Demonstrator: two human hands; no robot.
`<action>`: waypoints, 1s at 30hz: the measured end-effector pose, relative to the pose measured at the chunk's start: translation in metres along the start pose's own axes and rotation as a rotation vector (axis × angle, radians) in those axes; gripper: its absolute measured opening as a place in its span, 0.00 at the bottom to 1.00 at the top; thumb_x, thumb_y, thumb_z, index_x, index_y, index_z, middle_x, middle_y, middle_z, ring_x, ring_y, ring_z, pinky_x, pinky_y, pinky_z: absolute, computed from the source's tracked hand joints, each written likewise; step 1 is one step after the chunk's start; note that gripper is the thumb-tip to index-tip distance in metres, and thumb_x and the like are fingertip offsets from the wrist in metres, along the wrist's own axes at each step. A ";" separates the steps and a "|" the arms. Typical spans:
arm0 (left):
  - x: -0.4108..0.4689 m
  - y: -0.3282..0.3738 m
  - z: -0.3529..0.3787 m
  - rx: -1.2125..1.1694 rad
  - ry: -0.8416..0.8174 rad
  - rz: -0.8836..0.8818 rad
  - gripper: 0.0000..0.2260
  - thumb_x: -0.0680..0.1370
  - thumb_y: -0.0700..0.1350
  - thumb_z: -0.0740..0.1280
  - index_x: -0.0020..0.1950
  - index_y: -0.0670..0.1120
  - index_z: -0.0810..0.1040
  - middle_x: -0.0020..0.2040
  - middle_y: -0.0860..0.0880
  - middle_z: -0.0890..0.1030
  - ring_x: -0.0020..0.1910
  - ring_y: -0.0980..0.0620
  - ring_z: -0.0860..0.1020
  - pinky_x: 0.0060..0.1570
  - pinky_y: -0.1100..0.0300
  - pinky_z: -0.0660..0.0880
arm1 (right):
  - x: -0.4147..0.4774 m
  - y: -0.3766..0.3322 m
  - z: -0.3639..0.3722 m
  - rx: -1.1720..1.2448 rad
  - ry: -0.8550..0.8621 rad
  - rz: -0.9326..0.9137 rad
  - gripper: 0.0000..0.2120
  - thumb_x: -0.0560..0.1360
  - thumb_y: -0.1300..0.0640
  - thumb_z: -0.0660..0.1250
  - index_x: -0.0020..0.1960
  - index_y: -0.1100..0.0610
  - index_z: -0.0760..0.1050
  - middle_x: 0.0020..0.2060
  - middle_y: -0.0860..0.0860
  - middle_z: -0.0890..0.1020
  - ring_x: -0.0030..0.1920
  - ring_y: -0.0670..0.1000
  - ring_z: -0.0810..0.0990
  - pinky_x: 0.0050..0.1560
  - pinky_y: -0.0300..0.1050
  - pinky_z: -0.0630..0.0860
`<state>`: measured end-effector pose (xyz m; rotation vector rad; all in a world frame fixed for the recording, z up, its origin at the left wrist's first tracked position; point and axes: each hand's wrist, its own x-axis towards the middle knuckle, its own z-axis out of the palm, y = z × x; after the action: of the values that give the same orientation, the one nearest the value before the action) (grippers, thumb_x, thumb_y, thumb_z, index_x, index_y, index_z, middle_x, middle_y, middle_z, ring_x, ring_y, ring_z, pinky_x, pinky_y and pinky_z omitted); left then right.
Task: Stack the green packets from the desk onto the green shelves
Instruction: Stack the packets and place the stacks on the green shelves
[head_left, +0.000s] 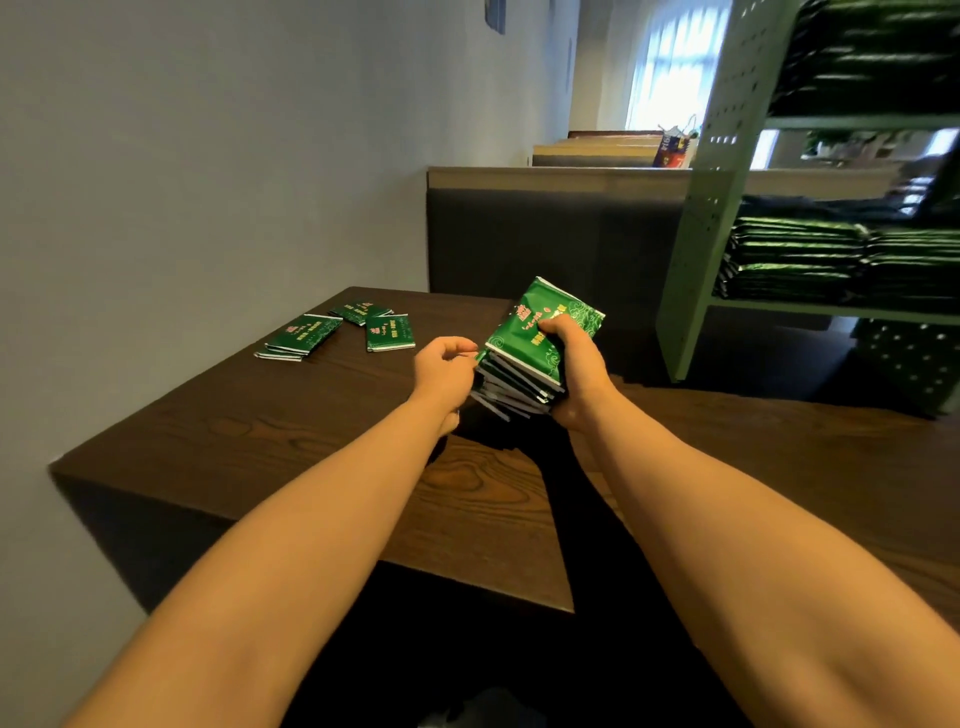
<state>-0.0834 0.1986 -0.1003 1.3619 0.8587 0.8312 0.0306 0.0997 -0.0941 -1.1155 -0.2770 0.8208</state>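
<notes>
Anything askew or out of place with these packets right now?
Yes. The stack in the right hand is skewed: lower packets jut out toward the left hand, not flush with the top one. At the far corner of the desk, loose packets lie at mixed angles. No damage visible.

A plain grey-blue wall (208, 156) fills the left side and runs away into the distance. High on it, at the top edge, hangs a small dark frame (496, 14), cut off and blurred. Ahead stands a dark padded seat back (545, 239), topped by a pale wooden ledge (545, 174). Beyond it, more low wooden partitions (592, 148) line up one behind another along the wall. A bright bag (672, 148) in red and blue, with thin handles, sits on one of them. Behind that, a tall window (670, 67) glows white through a sheer curtain.
</notes>
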 end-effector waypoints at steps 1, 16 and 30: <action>-0.008 0.002 0.003 -0.023 -0.010 -0.017 0.11 0.80 0.33 0.61 0.50 0.47 0.79 0.57 0.42 0.80 0.56 0.44 0.80 0.57 0.45 0.80 | -0.006 -0.002 -0.004 0.005 0.013 -0.003 0.48 0.51 0.47 0.79 0.70 0.55 0.72 0.57 0.61 0.85 0.52 0.63 0.87 0.51 0.64 0.83; -0.076 0.031 0.033 0.036 -0.422 -0.264 0.21 0.80 0.60 0.62 0.57 0.44 0.80 0.49 0.45 0.83 0.49 0.46 0.82 0.42 0.61 0.76 | -0.057 -0.015 -0.055 -0.154 -0.032 -0.159 0.43 0.55 0.51 0.78 0.69 0.59 0.74 0.56 0.60 0.86 0.52 0.60 0.88 0.51 0.56 0.84; -0.065 0.028 0.007 0.003 -0.490 -0.165 0.30 0.63 0.40 0.65 0.66 0.41 0.72 0.50 0.43 0.80 0.44 0.46 0.81 0.39 0.54 0.79 | -0.060 0.005 -0.031 -0.647 -0.309 -0.326 0.41 0.76 0.71 0.68 0.79 0.53 0.47 0.65 0.51 0.72 0.65 0.51 0.75 0.61 0.48 0.77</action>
<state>-0.1075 0.1389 -0.0696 1.3945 0.5753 0.3427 0.0051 0.0372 -0.0999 -1.4859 -1.0094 0.6178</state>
